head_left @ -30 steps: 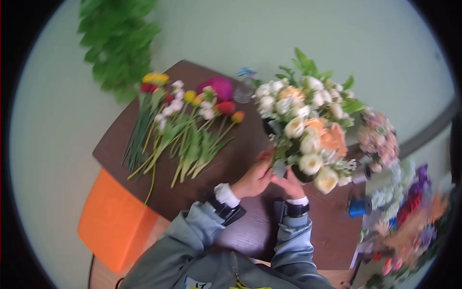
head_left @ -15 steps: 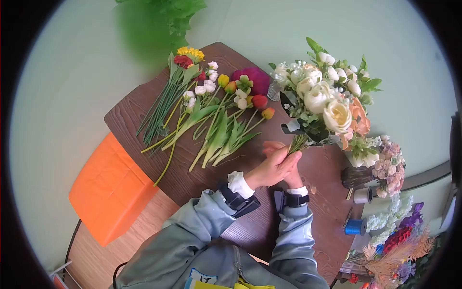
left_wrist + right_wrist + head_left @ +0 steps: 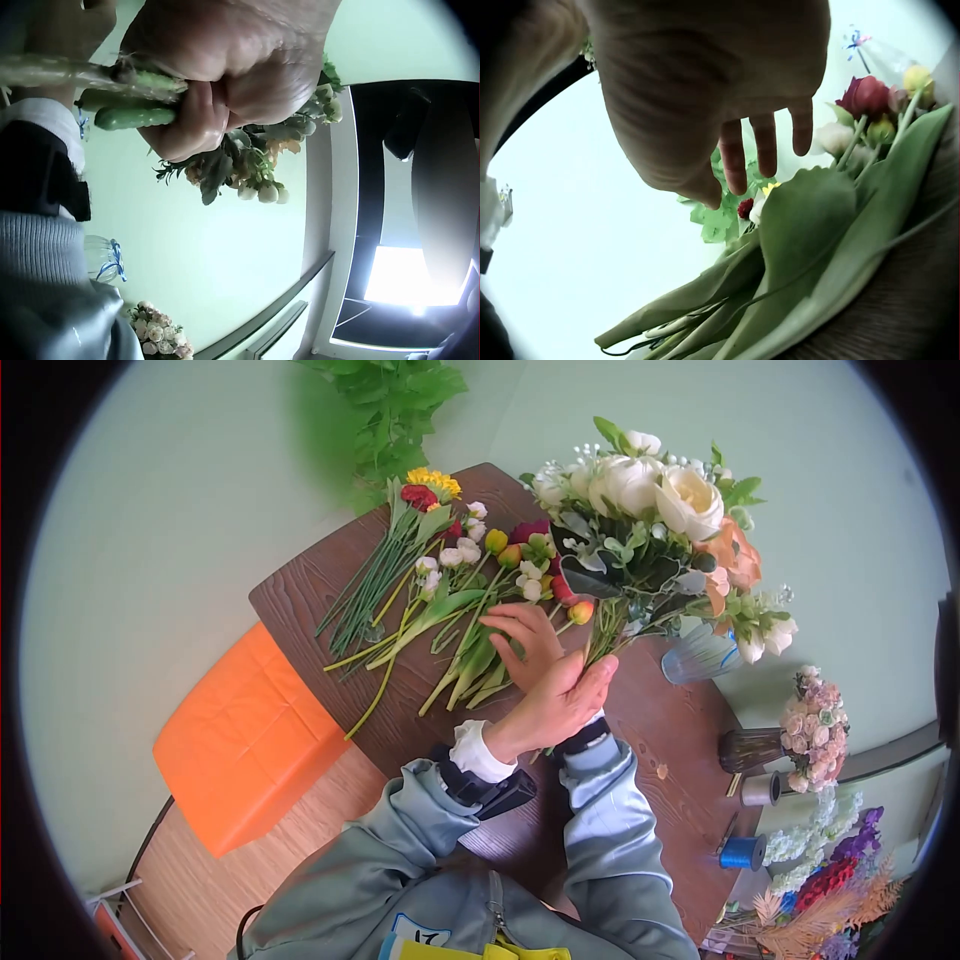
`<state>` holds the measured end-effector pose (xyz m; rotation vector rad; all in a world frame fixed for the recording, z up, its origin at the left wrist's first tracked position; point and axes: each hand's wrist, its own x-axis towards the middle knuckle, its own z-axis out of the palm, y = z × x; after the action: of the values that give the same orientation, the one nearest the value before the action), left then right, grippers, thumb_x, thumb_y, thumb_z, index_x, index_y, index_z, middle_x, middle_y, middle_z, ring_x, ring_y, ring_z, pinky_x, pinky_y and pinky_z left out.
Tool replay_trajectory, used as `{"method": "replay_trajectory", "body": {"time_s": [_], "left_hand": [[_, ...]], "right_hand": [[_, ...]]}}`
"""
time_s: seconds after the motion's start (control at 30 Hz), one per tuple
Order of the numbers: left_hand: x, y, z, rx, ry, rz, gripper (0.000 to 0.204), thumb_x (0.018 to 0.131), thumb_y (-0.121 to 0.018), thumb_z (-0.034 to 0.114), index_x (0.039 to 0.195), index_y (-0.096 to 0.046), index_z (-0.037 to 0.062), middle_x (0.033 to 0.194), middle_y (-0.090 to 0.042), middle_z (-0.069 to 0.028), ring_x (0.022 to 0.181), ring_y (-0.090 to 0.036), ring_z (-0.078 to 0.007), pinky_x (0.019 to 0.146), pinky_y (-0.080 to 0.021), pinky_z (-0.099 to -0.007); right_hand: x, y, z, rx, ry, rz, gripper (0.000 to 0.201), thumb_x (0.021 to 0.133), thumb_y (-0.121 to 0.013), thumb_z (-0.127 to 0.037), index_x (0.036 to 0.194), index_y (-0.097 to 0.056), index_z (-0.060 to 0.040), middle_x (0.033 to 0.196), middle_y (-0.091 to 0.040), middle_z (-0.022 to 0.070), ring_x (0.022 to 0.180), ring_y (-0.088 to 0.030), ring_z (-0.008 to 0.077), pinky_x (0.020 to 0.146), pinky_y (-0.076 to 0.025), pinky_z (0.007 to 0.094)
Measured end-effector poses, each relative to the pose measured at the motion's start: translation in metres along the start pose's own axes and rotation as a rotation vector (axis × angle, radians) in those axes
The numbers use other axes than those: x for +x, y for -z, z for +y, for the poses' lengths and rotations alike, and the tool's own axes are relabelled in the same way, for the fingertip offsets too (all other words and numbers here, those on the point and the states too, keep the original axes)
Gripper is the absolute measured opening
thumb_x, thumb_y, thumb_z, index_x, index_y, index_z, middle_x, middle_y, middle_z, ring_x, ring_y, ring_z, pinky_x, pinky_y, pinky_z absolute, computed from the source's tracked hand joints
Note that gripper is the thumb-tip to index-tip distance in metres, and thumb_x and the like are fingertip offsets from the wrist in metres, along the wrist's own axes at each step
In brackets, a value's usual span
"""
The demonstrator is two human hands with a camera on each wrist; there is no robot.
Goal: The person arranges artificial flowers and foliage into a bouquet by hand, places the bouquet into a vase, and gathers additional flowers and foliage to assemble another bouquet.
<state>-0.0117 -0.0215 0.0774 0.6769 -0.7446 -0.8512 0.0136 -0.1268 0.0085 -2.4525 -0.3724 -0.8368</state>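
Observation:
My left hand (image 3: 556, 705) grips the gathered stems of a bouquet (image 3: 630, 485) of cream and white roses, peach blooms and dark leaves. In the left wrist view, thick green stem ends (image 3: 135, 118) stick out of the curled fingers. My right hand (image 3: 527, 643) reaches across behind the left one, over several tulips (image 3: 470, 660) lying on the table. Seen from the right wrist, that hand (image 3: 712, 97) has its fingers spread and hanging down, with nothing between them, just above the broad tulip leaves (image 3: 810, 225).
Left of the tulips lie more loose flowers (image 3: 385, 560) on the dark wooden table (image 3: 650, 740). To the right stand a glass vase (image 3: 692, 655), a pink bouquet (image 3: 815, 730), a blue spool (image 3: 742, 852) and a pale spool (image 3: 760, 790). An orange stool (image 3: 250, 735) is beside the table.
My right hand has left the bouquet stems and moved left over the tulips. My left hand keeps hold of the bouquet, which has turned and shifted slightly. The head view has shifted.

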Motion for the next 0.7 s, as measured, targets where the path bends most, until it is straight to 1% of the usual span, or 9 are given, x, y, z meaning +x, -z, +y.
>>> {"method": "replay_trajectory", "body": {"time_s": [0.1,0.27,0.37,0.43,0.5,0.53,0.57,0.63,0.7], "left_hand": [[-0.006,-0.001,0.014,-0.022,0.096,0.048,0.021,0.096,-0.041,0.019,0.078,-0.038,0.0081,0.061,-0.031,0.0065,0.049,-0.028,-0.0013,0.041,-0.022,-0.0179],[-0.011,0.002,0.026,-0.047,0.085,0.094,0.021,0.096,-0.040,0.022,0.079,-0.037,0.0097,0.059,-0.034,0.0066,0.044,-0.029,-0.0002,0.038,-0.022,-0.0166],[-0.014,0.011,0.025,0.029,0.087,0.109,0.022,0.096,-0.040,0.024,0.079,-0.037,0.0099,0.057,-0.033,0.0063,0.041,-0.028,-0.0009,0.035,-0.022,-0.0172],[-0.015,0.011,0.027,0.039,0.053,0.131,0.025,0.096,-0.039,0.025,0.077,-0.035,0.0098,0.054,-0.031,0.0062,0.037,-0.026,-0.0012,0.032,-0.020,-0.0177],[-0.018,0.016,0.034,-0.024,0.148,0.071,0.023,0.096,-0.039,0.024,0.080,-0.039,0.0078,0.056,-0.035,0.0038,0.044,-0.035,-0.0039,0.039,-0.029,-0.0190],[-0.018,0.016,0.032,-0.029,0.149,0.065,0.023,0.096,-0.039,0.024,0.080,-0.039,0.0078,0.056,-0.035,0.0038,0.044,-0.035,-0.0039,0.039,-0.029,-0.0190],[-0.017,0.014,0.030,0.106,0.059,0.118,0.028,0.096,-0.038,0.026,0.074,-0.036,0.0088,0.054,-0.031,0.0045,0.041,-0.030,-0.0037,0.037,-0.025,-0.0192],[-0.016,0.010,0.027,0.238,-0.026,0.160,0.034,0.097,-0.037,0.028,0.068,-0.034,0.0098,0.052,-0.026,0.0052,0.039,-0.024,-0.0034,0.034,-0.020,-0.0194],[-0.016,0.009,0.027,0.226,0.003,0.217,0.033,0.097,-0.037,0.028,0.070,-0.035,0.0099,0.053,-0.028,0.0050,0.039,-0.024,-0.0030,0.034,-0.019,-0.0191]], "right_hand": [[0.020,-0.018,0.001,-0.099,0.037,-0.082,0.029,0.075,-0.063,-0.009,0.103,-0.061,-0.0122,0.109,-0.055,0.0063,0.100,-0.051,0.0276,0.085,-0.041,0.0361],[0.039,-0.044,-0.005,-0.123,-0.080,-0.356,0.034,0.084,-0.054,-0.032,0.118,-0.053,-0.0288,0.131,-0.039,0.0077,0.120,-0.034,0.0310,0.096,-0.030,0.0517],[0.037,-0.050,-0.010,-0.270,-0.095,-0.470,0.032,0.084,-0.053,-0.037,0.115,-0.054,-0.0313,0.130,-0.039,0.0074,0.121,-0.033,0.0311,0.098,-0.027,0.0524],[0.033,-0.048,-0.009,-0.266,-0.105,-0.486,0.030,0.083,-0.052,-0.041,0.112,-0.055,-0.0314,0.129,-0.041,0.0075,0.122,-0.032,0.0305,0.097,-0.026,0.0552],[0.025,-0.039,-0.010,-0.253,-0.137,-0.535,0.027,0.083,-0.053,-0.041,0.108,-0.056,-0.0311,0.128,-0.042,0.0061,0.123,-0.030,0.0299,0.096,-0.027,0.0558],[0.019,-0.033,-0.012,-0.270,-0.088,-0.508,0.033,0.087,-0.044,-0.042,0.110,-0.054,-0.0197,0.125,-0.045,0.0099,0.117,-0.040,0.0300,0.092,-0.034,0.0537],[0.008,-0.033,-0.020,-0.274,-0.096,-0.507,0.033,0.087,-0.044,-0.042,0.110,-0.054,-0.0197,0.125,-0.045,0.0099,0.117,-0.040,0.0300,0.092,-0.034,0.0537],[-0.014,-0.036,-0.038,1.112,-0.649,0.261,0.046,0.092,-0.031,-0.041,0.115,-0.048,-0.0049,0.121,-0.049,0.0164,0.105,-0.051,0.0300,0.086,-0.043,0.0445],[-0.025,-0.024,-0.017,1.061,-0.689,0.093,0.040,0.085,-0.042,-0.038,0.112,-0.051,-0.0096,0.118,-0.050,0.0133,0.106,-0.048,0.0298,0.085,-0.040,0.0464]]}}
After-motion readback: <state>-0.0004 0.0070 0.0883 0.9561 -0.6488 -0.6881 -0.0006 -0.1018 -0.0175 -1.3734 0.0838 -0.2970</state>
